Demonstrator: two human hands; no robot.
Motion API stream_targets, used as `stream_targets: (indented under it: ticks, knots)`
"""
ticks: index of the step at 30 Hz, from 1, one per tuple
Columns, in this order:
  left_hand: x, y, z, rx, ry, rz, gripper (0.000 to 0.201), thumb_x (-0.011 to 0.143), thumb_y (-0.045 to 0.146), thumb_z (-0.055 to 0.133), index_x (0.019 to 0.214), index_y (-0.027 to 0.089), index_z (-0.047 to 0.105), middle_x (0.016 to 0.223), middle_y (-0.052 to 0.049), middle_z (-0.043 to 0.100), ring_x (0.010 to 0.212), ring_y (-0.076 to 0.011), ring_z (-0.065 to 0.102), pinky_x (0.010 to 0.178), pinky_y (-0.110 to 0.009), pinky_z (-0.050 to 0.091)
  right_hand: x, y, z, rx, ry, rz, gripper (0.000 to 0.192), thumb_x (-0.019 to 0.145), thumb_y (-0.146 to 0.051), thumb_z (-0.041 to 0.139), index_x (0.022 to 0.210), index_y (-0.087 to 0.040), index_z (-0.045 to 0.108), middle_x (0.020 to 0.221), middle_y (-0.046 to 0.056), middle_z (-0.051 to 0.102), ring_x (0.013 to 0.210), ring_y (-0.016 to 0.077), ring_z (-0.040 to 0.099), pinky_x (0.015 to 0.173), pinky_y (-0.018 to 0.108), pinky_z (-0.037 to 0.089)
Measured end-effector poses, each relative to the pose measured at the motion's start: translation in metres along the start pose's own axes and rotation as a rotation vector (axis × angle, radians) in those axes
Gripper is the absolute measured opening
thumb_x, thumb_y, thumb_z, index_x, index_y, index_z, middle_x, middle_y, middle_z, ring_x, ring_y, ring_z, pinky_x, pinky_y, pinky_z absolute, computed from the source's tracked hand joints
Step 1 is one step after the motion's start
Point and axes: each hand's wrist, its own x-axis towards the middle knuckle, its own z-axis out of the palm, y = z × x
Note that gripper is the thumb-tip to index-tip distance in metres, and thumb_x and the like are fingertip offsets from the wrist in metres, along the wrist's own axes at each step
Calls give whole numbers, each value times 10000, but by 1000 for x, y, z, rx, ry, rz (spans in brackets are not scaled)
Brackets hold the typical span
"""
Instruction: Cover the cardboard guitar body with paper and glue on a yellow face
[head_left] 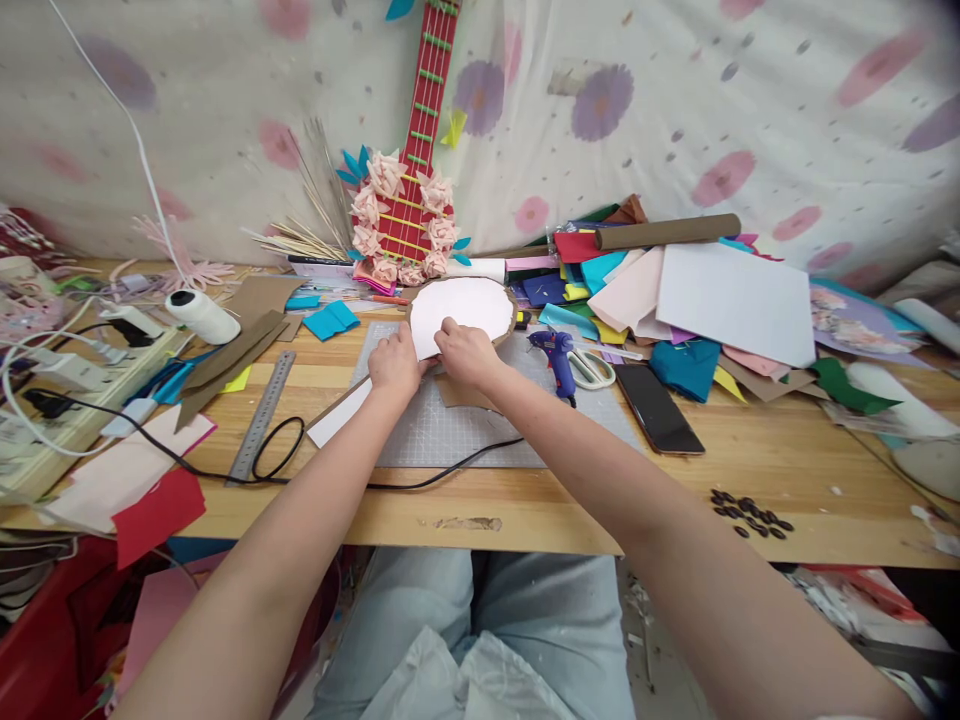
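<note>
A rounded cardboard cutout (pixel 463 305) with a white face and a brown rim is in the middle of the head view, over the grey cutting mat (pixel 420 440). My left hand (pixel 395 360) grips its near left edge. Close beside it, my right hand (pixel 466 352) has its fingers bent and pinched at the near edge. The fingertips are partly hidden. A white strip with a brown cardboard edge (pixel 341 410) sticks out to the lower left from under my left hand; whether it joins the cutout is hidden. A brown cardboard piece (pixel 463 393) lies below my right hand.
Right of my hands are a blue glue gun (pixel 555 355), scissors (pixel 592 370) and a phone (pixel 658 408). A black cable (pixel 450 472) crosses the front. A steel ruler (pixel 262 415) lies left. Behind stands a red paper guitar (pixel 405 215); coloured sheets (pixel 622 285) pile up back right.
</note>
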Motion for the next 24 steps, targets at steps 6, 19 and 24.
stream_targets:
  ticks: [6,19,24]
  knots:
    - [2,1,0,-10,-6,-31,561,757,433,606,1186,126,413,1058,-152,622,1019,-289,557,798,-345,432,1,1,-2,10,0,33,293,869,-259,398,1049,-114,578,1096,178,521,861,243,594,674,325,426]
    - [5,0,-16,-50,-96,-19,541,748,478,594,1153,161,428,1098,-138,610,1040,-282,558,806,-351,440,2,5,2,21,-8,64,271,857,-280,446,1056,-143,569,1091,144,527,886,238,582,664,317,429]
    - [3,1,-14,4,-98,-9,521,791,498,526,1165,153,416,1076,-141,623,1012,-277,573,807,-343,435,-3,8,5,66,57,37,278,855,-340,469,1045,-151,541,1083,140,521,874,243,562,685,330,413]
